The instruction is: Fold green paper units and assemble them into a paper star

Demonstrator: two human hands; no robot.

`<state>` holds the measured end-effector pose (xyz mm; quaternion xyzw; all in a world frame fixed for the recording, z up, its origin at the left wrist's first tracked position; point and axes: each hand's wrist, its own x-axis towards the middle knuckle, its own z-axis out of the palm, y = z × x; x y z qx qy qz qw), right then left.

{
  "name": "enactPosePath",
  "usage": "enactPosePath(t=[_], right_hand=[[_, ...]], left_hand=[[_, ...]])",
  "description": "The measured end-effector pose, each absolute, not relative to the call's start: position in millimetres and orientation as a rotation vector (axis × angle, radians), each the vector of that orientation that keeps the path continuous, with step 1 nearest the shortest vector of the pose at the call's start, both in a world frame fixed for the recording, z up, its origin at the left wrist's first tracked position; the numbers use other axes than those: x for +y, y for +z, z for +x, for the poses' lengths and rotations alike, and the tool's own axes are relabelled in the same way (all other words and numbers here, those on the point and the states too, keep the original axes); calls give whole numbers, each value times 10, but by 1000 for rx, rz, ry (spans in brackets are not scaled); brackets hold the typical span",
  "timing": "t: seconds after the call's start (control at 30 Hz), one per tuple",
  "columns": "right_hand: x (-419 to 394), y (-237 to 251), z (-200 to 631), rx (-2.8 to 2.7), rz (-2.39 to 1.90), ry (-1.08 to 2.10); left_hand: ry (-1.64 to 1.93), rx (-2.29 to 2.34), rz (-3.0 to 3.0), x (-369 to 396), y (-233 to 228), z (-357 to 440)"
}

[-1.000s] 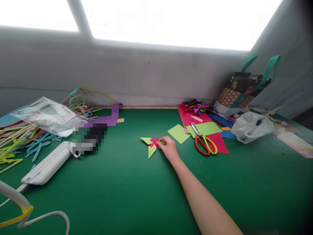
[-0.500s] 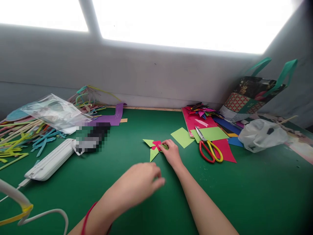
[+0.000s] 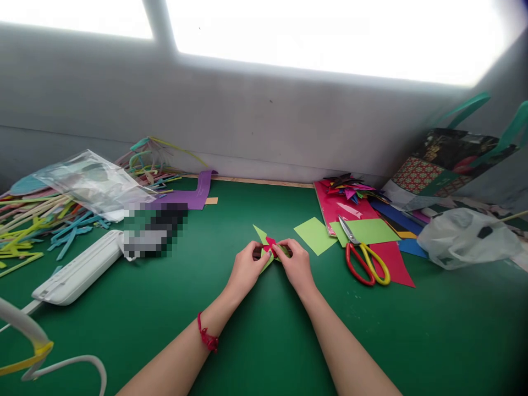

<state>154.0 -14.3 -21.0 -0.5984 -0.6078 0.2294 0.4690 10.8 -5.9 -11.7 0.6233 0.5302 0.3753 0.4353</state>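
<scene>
Between my hands is a small folded paper pinwheel (image 3: 270,242), light green at its pointed blades and red at the middle. My left hand (image 3: 247,267) pinches its left side, thumb on the red centre. From the right, my right hand (image 3: 297,264) grips it with thumb and fingertips, covering the blades on that side. A red cord bracelet (image 3: 208,333) circles my left wrist. To the right of my hands lies a light green paper square (image 3: 315,235). Beyond that, scissors (image 3: 367,264) with red and yellow handles rest on green and red paper.
A white elongated device (image 3: 78,269) with a cable lies at left, near colourful paper strips (image 3: 25,220) and a clear plastic bag (image 3: 94,179). Purple paper (image 3: 181,199) is at the back. A white plastic bag (image 3: 462,239) and a patterned tote (image 3: 429,173) stand right.
My left hand has moved forward from above the table to take hold of the pinwheel. The pinwheel has turned slightly, and my right hand still holds it. The view has shifted a little.
</scene>
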Motion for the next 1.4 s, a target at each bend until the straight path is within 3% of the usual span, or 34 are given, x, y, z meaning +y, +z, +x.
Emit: enactPosePath(t=[0.27, 0.77, 1.13, 1.4], right_hand=[[-186, -109, 1485, -1389, -1331, 732], [-258, 12, 1455, -1462, -1316, 588], [-199, 0, 1496, -1130, -1219, 968], [-190, -53, 1529, -1105, -1270, 939]], left_hand=[[1047, 1014, 906, -80, -129, 67], [1101, 951, 985, -69, -57, 56], [1108, 933, 971, -65, 12, 41], [1088, 937, 934, -91, 80, 58]])
